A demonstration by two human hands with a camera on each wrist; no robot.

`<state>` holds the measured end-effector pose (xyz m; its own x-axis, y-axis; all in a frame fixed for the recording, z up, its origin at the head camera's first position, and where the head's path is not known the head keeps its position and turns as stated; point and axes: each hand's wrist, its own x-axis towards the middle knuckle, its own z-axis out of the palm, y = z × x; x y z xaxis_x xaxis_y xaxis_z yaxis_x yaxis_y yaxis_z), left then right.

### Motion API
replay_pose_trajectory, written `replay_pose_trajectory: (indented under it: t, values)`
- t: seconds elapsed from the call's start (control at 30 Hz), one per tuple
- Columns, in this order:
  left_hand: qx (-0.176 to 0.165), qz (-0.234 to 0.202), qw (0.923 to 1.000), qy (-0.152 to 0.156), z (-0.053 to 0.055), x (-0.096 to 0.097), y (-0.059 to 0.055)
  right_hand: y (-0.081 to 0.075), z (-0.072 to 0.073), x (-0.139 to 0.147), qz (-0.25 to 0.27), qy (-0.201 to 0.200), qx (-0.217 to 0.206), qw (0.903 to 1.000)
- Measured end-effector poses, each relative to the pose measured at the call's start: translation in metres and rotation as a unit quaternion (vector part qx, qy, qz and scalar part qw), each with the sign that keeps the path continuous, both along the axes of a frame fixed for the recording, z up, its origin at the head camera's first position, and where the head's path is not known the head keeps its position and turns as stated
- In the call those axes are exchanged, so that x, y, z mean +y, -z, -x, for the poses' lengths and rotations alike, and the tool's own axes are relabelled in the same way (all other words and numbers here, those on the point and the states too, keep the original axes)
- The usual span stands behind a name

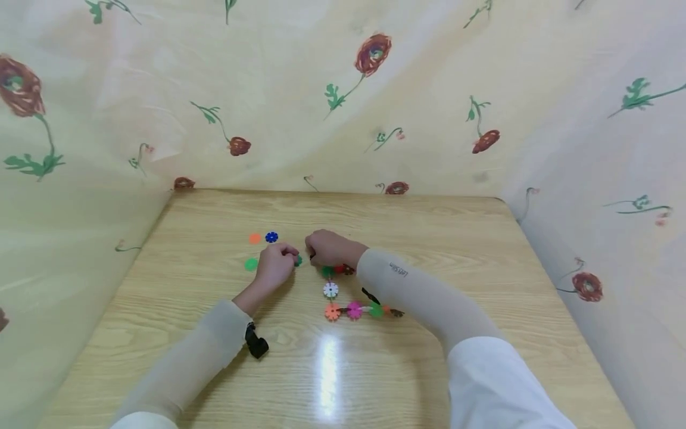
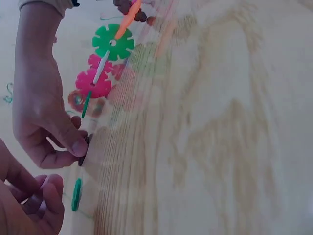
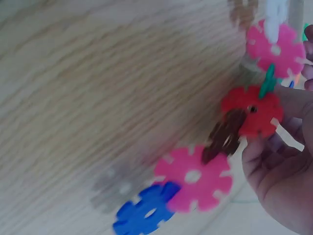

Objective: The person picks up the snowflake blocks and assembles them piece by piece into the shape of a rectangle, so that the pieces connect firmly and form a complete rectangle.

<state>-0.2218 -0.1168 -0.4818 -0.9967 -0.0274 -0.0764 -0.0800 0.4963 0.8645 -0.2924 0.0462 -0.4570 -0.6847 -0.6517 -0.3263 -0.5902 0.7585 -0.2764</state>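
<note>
My right hand [image 1: 329,248] is left of its sleeve, over the head end of a chain of interlocked snowflake discs. Thumb and finger pinch a dark brown disc [image 2: 84,152], seen edge-on close to the tabletop. Beside it my left hand [image 1: 276,263] has loosely curled fingers. A green snowflake disc [image 2: 77,194] lies just past those fingertips, with a gap showing in the left wrist view. Under the right palm, the chain has a red disc [image 3: 254,111], a brown disc [image 3: 225,137], a pink disc [image 3: 193,176] and a blue disc [image 3: 146,210].
Left of the hands lie a loose orange disc [image 1: 255,238], a blue disc [image 1: 271,237] and a light green disc [image 1: 251,264]. The chain bends through a white disc [image 1: 330,290] to an orange disc [image 1: 332,311] and runs right. Floral cloth [image 1: 300,89] hangs behind the wooden table [image 1: 268,393].
</note>
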Motion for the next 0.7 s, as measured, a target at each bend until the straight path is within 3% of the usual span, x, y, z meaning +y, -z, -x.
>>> replay_pose_trajectory:
  t: [0.17, 0.27, 0.37, 0.47, 0.53, 0.7]
  values:
    - [0.001, 0.005, 0.9996, 0.028, -0.001, 0.013, -0.001, 0.000, 0.007, 0.012, 0.036, 0.046, -0.041, 0.9975]
    - [-0.010, 0.024, 0.9990, 0.037, -0.003, 0.023, 0.000, -0.002, 0.011, 0.025, 0.057, 0.063, -0.039, 0.9956]
    - [-0.028, 0.057, 0.9973, 0.038, -0.005, 0.030, 0.000, -0.008, 0.011, 0.048, 0.115, 0.088, -0.031, 0.9890]
    - [-0.061, 0.068, 0.9944, 0.054, -0.008, 0.034, -0.003, -0.013, 0.003, 0.084, 0.188, 0.131, -0.047, 0.9722]
    - [-0.086, 0.051, 0.9922, 0.074, -0.008, 0.036, -0.004, -0.011, -0.007, 0.114, 0.217, 0.163, -0.048, 0.9613]
    - [-0.123, 0.017, 0.9869, 0.102, -0.006, 0.039, -0.010, 0.003, -0.036, 0.173, 0.217, 0.220, -0.001, 0.9512]
